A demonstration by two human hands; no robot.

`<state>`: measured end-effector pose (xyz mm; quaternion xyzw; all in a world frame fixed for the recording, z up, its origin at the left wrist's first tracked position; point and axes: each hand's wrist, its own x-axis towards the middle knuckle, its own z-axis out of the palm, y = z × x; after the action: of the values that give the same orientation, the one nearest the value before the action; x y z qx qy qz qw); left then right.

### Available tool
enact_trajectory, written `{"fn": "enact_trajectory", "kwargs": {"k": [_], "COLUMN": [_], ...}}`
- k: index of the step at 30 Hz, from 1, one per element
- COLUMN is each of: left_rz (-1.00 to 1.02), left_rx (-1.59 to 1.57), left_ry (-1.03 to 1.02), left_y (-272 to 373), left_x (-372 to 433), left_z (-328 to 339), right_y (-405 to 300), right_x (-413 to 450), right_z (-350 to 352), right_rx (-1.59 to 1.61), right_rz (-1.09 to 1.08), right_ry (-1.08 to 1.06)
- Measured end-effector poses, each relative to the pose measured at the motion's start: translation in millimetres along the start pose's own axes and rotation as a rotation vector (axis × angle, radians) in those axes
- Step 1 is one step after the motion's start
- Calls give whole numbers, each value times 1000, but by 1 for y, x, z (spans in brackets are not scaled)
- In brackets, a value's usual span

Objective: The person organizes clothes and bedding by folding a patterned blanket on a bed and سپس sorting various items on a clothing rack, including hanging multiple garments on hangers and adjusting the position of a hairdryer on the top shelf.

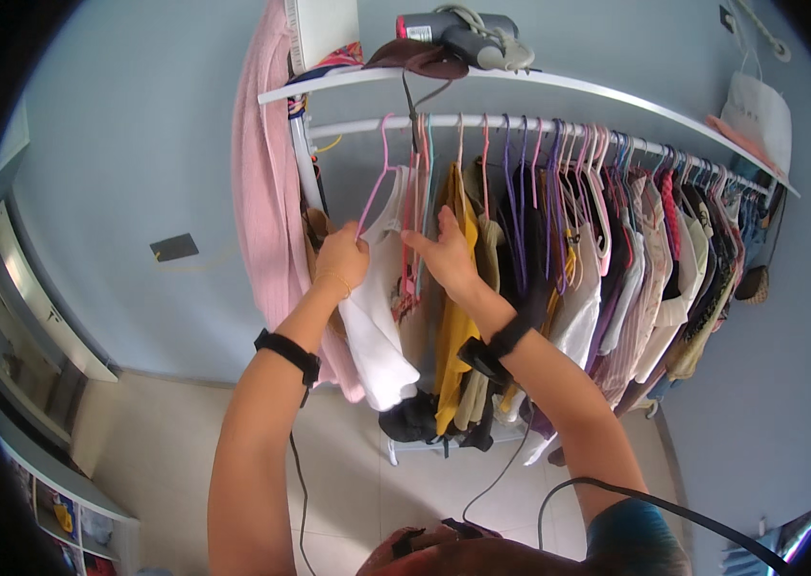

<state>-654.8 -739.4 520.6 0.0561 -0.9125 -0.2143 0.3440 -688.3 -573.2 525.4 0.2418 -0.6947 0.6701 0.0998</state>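
At the left end of the white clothes rail (477,122) hangs a white sleeveless top (377,331) on a pink hanger (385,155). My left hand (343,258) is closed around the hanger's lower left corner, at the top's shoulder. My right hand (446,252) has its fingers apart beside several pink and teal hangers (420,209), just right of the white top; I see nothing held in it. A mustard-yellow garment (451,338) hangs behind and below the right hand, with an olive garment (490,252) next to it.
More clothes on purple, pink and blue hangers fill the rail rightward. A hair dryer (459,32) and a brown cap (416,59) lie on the shelf (593,90). Pink knitted fabric (261,180) hangs at the rack's left end. A white bag (758,119) hangs right. Cables run from my wrists.
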Motion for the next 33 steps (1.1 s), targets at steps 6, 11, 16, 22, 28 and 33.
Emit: {"fn": "enact_trajectory", "kwargs": {"k": [6,11,16,22,28,33], "left_rz": [2,-83,47,15,33,36], "left_rx": [-100,-226,-279,-360,-499,-488], "left_ry": [-41,-184,-232,-255,-243,-230], "left_y": [6,0,-16,-20,-4,3], "left_x": [-3,-1,2,1,-6,-8], "left_z": [-6,-20,-18,-20,-3,12], "right_y": [18,21,14,-33,-36,-29], "right_x": [37,54,61,58,54,58], "right_z": [18,41,48,3,-19,-26], "right_rx": [359,623,688,1239,1399,1252], "right_rz": [101,362,339,273,316,251], "right_ry": [-25,-216,-136,-366,-501,-489]}}
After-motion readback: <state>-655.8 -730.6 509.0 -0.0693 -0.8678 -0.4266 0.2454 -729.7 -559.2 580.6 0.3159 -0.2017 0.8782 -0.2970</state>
